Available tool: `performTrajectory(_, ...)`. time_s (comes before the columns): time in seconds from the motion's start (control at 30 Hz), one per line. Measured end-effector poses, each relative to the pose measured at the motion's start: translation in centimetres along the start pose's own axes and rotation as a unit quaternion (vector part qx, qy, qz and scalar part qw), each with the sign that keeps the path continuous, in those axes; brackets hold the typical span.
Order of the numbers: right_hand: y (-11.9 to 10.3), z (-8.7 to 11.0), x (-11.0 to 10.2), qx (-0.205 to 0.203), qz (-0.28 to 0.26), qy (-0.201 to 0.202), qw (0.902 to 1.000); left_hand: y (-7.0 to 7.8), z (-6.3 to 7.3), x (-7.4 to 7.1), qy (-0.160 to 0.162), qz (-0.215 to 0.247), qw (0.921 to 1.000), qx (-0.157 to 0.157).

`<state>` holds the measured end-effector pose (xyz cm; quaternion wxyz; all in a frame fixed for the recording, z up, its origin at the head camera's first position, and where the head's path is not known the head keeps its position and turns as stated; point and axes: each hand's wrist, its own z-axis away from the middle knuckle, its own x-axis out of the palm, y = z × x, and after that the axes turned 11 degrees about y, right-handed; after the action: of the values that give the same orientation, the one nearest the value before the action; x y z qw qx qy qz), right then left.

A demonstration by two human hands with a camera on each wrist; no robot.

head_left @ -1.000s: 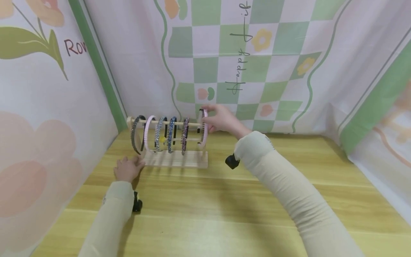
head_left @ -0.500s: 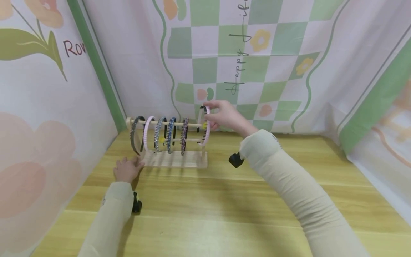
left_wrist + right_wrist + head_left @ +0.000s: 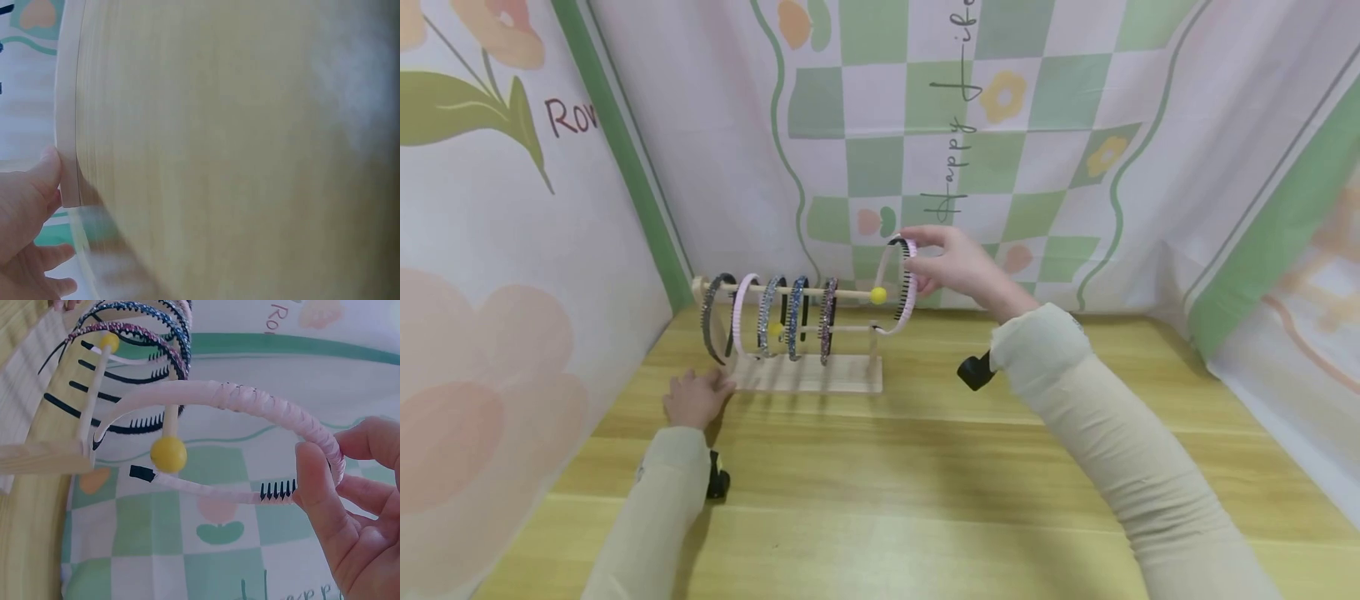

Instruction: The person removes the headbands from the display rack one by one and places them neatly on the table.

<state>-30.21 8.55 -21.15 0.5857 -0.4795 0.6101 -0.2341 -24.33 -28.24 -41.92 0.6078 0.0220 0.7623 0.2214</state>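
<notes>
While the pink headband (image 3: 231, 395) is pinched at the top of its arch by the right hand (image 3: 962, 265), the left end of the wooden stand (image 3: 850, 375) is touched by the loosely stretched fingers of the left hand (image 3: 694, 398). The headband is held just beside the yellow ball (image 3: 878, 296) of the upper rod (image 3: 850, 292), apart from the other headbands (image 3: 794, 317) hung there. Since lightness, springy legs and a not slippery wrapped cover may be expected, its crown is judged best to be gripped, gently, from outside, away from the inner teeth (image 3: 278, 490).

checked curtain (image 3: 1000, 150) "Happy Life" (image 3: 962, 125) (sideways), floral curtain (image 3: 482, 233) "Ro…" (image 3: 568, 117)
</notes>
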Motion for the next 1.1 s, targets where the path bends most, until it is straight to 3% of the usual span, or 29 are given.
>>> performTrajectory(0.57, 2.9, 0.0, -2.4, 0.039, -0.031, 0.033, 0.9982, -0.3, 0.1, 0.2, 0.005, -0.002, 1.0000, 0.008)
performTrajectory(1.1, 9.0, -0.5, -1.8, 0.083, -0.052, 0.063, 0.9932, -0.6, -0.2, 0.4, 0.005, -0.013, 0.9998, 0.016)
